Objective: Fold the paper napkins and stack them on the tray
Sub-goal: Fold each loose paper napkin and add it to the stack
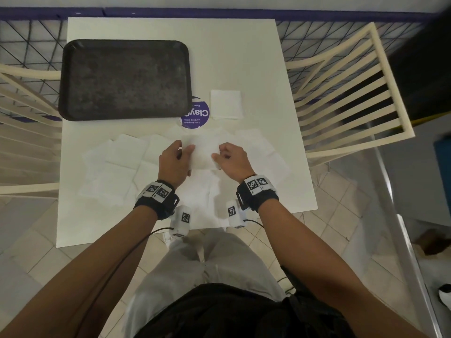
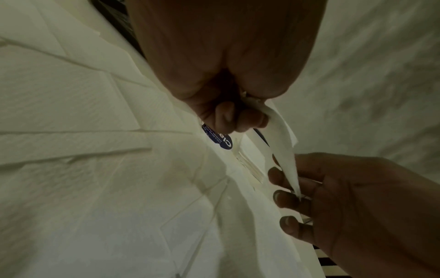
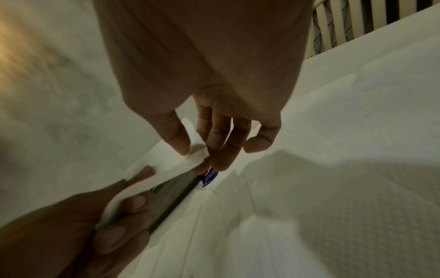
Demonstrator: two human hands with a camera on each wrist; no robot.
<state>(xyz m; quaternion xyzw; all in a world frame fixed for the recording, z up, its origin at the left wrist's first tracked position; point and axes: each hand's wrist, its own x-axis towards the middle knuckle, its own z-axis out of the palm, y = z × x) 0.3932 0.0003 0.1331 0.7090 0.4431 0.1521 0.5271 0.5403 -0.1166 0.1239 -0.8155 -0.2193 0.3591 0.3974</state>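
Note:
A white paper napkin [image 1: 202, 152] is held just above the table between both hands. My left hand [image 1: 185, 154] pinches its left edge and my right hand [image 1: 219, 156] pinches its right edge. In the left wrist view the left hand [image 2: 238, 116] grips the napkin [image 2: 283, 139] edge-on. The right wrist view has the right hand [image 3: 202, 148] holding a napkin corner [image 3: 171, 163] between thumb and fingers. Several unfolded napkins [image 1: 117, 162] lie spread under the hands. One folded napkin [image 1: 225, 104] lies right of the dark tray [image 1: 124, 79], which holds nothing.
The white table [image 1: 244, 57] carries a round purple sticker [image 1: 197, 117] by the tray's near right corner. Cream slatted chairs stand at the right [image 1: 346, 98] and left [image 1: 26, 106]. A wire fence runs behind the table.

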